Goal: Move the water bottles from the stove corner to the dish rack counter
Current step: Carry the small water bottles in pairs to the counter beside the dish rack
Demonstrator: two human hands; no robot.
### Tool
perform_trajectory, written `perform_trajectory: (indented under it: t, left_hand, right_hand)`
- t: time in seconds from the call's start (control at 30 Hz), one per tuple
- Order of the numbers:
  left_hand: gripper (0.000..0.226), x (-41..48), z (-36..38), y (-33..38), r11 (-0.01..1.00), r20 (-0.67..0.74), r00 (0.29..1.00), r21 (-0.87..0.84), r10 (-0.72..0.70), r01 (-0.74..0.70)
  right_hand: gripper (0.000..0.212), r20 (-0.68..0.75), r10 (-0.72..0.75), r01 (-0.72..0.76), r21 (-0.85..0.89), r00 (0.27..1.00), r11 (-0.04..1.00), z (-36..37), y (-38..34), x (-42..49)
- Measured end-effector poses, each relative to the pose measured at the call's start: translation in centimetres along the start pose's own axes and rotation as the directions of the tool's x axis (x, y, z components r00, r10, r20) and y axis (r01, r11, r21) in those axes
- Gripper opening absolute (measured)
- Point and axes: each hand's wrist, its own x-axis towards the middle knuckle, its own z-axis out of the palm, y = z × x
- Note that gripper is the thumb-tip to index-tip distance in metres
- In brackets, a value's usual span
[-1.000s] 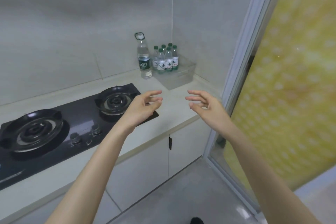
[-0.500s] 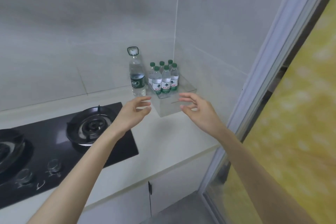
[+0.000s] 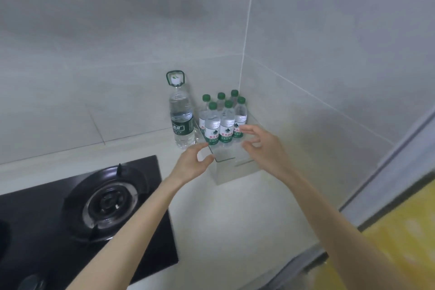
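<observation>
Both arms reach forward; left hand (image 3: 191,164) and right hand (image 3: 263,146) spread open, fingers curled, apparently gripping nothing.

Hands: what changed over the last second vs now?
Both hands moved forward from over the counter's front edge to the clear bin in the corner. The left hand now reaches its near-left corner and the right hand its right side, both open, with no grip visible yet. The small bottles and the tall bottle stayed put.
</observation>
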Motion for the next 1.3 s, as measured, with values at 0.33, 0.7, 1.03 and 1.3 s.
perform_trajectory:
  t: [0.33, 0.7, 1.03, 1.3]
  left_hand:
    - [0.068, 7.9, 3.5, -5.4, 0.907, 0.148, 0.987, 0.421, -0.067, -0.001]
    - [0.070, 8.8, 4.4, -7.5, 0.896, 0.163, 0.986, 0.443, -0.046, -0.031]
    - [0.074, 9.1, 4.4, -7.6, 0.903, 0.151, 0.985, 0.430, -0.088, 0.015]
    - [0.074, 9.1, 4.7, -7.3, 0.900, 0.150, 0.982, 0.434, -0.119, 0.043]
  right_hand:
    - [0.035, 0.039, 0.063, -0.063, -0.022, 0.997, 0.998, 2.7, 4.1, 11.2]
    - [0.046, 0.124, -0.051, 0.067, -0.130, 0.991, 0.989, 8.0, 7.6, 21.2]
    - [0.044, 0.186, -0.029, 0.060, -0.167, 0.982, 0.984, 11.1, 10.2, 26.5]
    - [0.045, 0.127, -0.051, 0.066, -0.120, 0.991, 0.991, 11.0, 10.2, 26.1]
